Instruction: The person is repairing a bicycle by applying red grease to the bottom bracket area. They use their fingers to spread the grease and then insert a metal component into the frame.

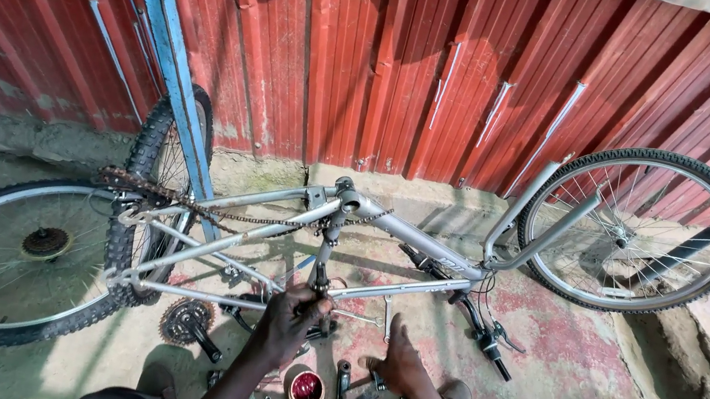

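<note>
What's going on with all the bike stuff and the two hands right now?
Bike frame: lying on its side on the ground.
Front wheel: on the fork, tilted up.
Rear wheel: off the frame, lying flat.
Chain: loose, draped over the frame.
Crank with chainring: off, on the ground.
Red tin: open.
Left hand: gripping the frame's bottom.
Right hand: resting open on the ground by the tools.

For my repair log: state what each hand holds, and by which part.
The left hand grips the bike frame low on its seat tube. The right hand holds nothing; it rests near tools on the ground.
</note>
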